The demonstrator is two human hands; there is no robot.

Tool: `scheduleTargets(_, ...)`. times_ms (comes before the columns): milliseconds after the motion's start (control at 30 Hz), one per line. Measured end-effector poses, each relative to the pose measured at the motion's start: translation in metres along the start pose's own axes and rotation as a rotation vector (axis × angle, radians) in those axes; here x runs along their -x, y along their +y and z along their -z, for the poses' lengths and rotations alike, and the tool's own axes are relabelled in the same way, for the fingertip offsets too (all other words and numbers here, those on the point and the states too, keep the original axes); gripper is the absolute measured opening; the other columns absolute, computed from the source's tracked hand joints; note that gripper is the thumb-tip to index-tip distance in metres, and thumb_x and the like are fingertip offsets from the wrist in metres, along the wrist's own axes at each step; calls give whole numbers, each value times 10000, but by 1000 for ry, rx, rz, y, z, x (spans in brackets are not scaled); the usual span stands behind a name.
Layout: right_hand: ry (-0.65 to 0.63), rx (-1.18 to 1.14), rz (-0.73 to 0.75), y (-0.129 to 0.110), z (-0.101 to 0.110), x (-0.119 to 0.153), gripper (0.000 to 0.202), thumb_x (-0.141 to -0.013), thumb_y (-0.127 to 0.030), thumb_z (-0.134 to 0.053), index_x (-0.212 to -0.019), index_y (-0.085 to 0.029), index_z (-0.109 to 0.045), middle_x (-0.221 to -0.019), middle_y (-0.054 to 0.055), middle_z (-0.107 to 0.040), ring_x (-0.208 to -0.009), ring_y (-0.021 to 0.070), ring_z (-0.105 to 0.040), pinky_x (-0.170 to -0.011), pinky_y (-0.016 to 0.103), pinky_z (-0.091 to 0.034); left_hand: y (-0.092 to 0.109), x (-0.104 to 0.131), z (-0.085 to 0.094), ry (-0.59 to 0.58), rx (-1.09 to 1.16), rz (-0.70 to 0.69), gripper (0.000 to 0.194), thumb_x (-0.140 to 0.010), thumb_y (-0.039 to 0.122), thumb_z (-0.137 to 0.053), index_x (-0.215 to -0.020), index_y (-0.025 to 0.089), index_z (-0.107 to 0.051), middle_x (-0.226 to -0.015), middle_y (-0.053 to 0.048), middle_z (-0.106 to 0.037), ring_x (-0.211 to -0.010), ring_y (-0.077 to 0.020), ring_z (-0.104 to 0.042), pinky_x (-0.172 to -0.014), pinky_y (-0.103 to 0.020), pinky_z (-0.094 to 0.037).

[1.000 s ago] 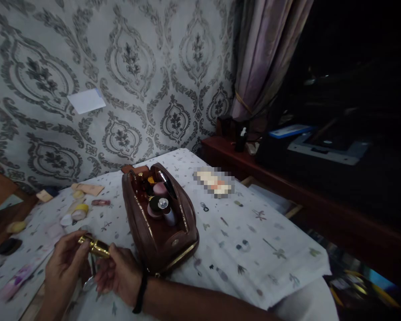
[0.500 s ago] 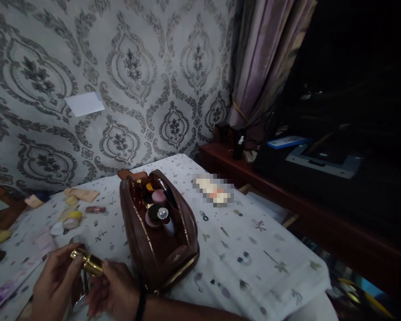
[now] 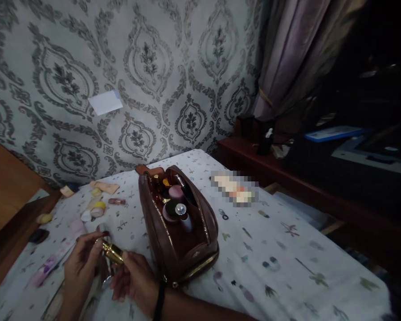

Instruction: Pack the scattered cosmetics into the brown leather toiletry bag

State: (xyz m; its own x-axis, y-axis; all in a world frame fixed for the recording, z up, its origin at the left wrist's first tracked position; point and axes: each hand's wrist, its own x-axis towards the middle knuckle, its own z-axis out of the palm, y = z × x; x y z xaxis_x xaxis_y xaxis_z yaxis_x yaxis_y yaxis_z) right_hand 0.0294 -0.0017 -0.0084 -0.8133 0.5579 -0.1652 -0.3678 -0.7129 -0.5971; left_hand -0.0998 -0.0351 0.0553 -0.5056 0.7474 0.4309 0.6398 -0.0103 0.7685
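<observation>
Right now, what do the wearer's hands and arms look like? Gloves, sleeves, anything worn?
No gloves on the left hand or right hand. Narrow dark band around the right wrist; no markings readable on it. Right forearm shows no sleeve. Left forearm mostly out of frame.

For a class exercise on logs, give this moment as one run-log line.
left hand: holds gold tube, one end | right hand: holds its other end | bag: open, on cloth, cosmetics inside
</observation>
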Motion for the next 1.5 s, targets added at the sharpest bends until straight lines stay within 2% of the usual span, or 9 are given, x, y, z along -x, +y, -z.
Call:
scheduleTargets(167, -23, 41, -61, 4, -4, 9, 796, -635, -899, -522, -943, -165, -494, -514, -22, -600, -346, 105, -509, -363, 197, -339, 8, 3, -2, -18, 38, 31, 317, -803, 489, -643, -929, 200, -666, -809, -26, -671, -687, -176, -634, -544, -243, -493)
scheduleTargets(267, -29, 47, -140, 0, -5, 17, 707, -759, -833, -480, -993, -166, -490, -509, -25, -600, -356, 109, -516, -392, 196, -351, 9, 3, -1, -59, 49, 37, 292, -795, 476, -655, -915, 210, -680, -800, -28, -682, -694, -192, -645, -525, -250, -496)
scheduleTargets(400, -46, 39, -251, -7, -7, 23, 607, -880, -752, -386, -994, -167, -501, -508, -21, -595, -358, 110, -517, -428, 206, -380, 3, 0, 4, -89, 8, -4, 288, -763, 457, -688, -891, 199, -698, -817, -37, -696, -754, -204, -661, -631, -269, -541)
scheduleTargets(633, -122, 54, -368, -2, -16, 5, 565, -961, -679, -211, -1022, -179, -467, -481, -27, -578, -344, 133, -512, -432, 226, -412, 6, -3, 7, 20, 12, 42, 342, -723, 499, -691, -847, 180, -682, -770, -26, -668, -688, -170, -637, -612, -238, -533)
scheduleTargets(767, -154, 5, -338, 1, -11, -2, 569, -993, -611, -142, -1081, -157, -473, -512, -14, -597, -369, 135, -531, -448, 224, -404, 8, -3, 7, 53, 10, 56, 342, -707, 504, -697, -820, 181, -679, -766, -28, -673, -684, -162, -634, -607, -224, -529)
scheduleTargets(1067, -196, -19, -399, 10, 4, -14, 695, -914, -752, -185, -1082, -161, -511, -529, 5, -611, -426, 162, -583, -499, 264, -445, -1, -2, 6, 41, 16, 51, 306, -724, 478, -703, -835, 194, -687, -754, -16, -667, -695, -157, -634, -619, -210, -529)
scheduleTargets(1200, -156, -5, -459, 18, 4, -20, 685, -970, -651, -79, -1101, -149, -527, -532, 23, -619, -449, 182, -607, -551, 320, -494, -8, -1, 8, -5, 15, 50, 281, -749, 450, -699, -866, 195, -692, -786, -24, -677, -734, -171, -643, -658, -229, -543)
scheduleTargets(1367, -108, 2, -446, 26, 5, -23, 688, -995, -612, -115, -1046, -114, -586, -461, -8, -534, -406, 146, -528, -490, 244, -406, -23, 0, 11, -5, 23, 56, 295, -741, 456, -715, -880, 196, -704, -809, -32, -683, -736, -175, -647, -650, -232, -555)
scheduleTargets(1500, -106, -20, -388, 27, 7, -23, 711, -974, -666, -189, -1043, -94, -607, -508, 13, -578, -394, 112, -480, -475, 210, -348, -30, 0, 11, -19, 41, 75, 331, -720, 477, -734, -896, 197, -712, -820, -39, -690, -724, -177, -651, -607, -226, -554)
